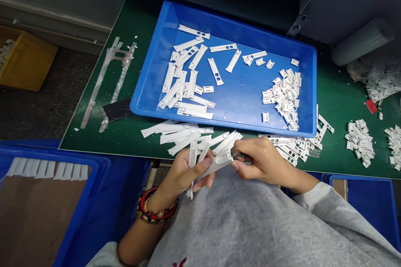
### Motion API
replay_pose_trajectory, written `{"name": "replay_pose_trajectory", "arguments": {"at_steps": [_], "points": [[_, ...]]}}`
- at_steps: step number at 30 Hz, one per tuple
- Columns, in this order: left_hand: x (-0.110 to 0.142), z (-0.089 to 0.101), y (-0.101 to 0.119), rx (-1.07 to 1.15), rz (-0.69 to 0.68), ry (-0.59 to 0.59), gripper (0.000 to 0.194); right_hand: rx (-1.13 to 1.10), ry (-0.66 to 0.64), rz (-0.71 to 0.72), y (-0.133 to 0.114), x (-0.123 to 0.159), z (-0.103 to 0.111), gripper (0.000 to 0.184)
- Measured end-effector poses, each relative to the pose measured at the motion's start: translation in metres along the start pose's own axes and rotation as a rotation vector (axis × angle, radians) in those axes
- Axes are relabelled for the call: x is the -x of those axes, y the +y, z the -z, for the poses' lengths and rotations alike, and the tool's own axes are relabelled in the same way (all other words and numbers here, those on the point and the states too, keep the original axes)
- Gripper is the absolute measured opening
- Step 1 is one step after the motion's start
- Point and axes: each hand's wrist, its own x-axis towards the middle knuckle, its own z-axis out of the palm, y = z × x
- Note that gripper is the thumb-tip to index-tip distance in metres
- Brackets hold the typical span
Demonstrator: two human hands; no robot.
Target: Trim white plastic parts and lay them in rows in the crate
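My left hand (184, 175) grips a bunch of white plastic strips (196, 156) against my body, and beads and red bangles circle its wrist. One white strip (216, 165) runs from that bunch towards my right hand (261, 162). Between its fingers, my right hand pinches a small metal-tipped tool (237, 155), whose tip meets the strip's end. Its handle is mostly hidden. More white strips (175, 132) lie loose on the green workbench (340, 106) just beyond my hands. A blue tray (241, 91) holds scattered strips and a heap of small white clips (283, 98).
Blue bins stand low at both sides, the left one (100, 200) holding a row of white strips. Plastic runner frames (115, 79) lie left of the tray. Heaps of small clips (359, 142) and a red item (371, 106) sit at the right. A cardboard box (25, 58) is on the floor.
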Motion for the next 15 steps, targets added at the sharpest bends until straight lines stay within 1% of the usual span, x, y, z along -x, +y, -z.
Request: {"name": "replay_pose_trajectory", "arguments": {"at_steps": [4,7,12,15], "points": [[0.0007,0.0011,0.0022,-0.02,-0.006,0.003,0.043,0.032,0.014,0.008,-0.003,0.0002,0.0022,0.028],[0.0014,0.0007,0.0045,-0.035,0.002,0.001,0.043,0.034,-0.025,0.029,-0.0041,0.0002,0.0036,0.026],[0.0015,0.0003,0.0076,-0.081,0.023,0.015,0.046,0.061,-0.075,0.04,-0.0036,0.0006,0.003,0.03],[0.0014,0.0007,0.0074,-0.094,0.012,0.01,0.044,0.062,-0.06,0.061,-0.0033,0.001,0.0017,0.032]]}}
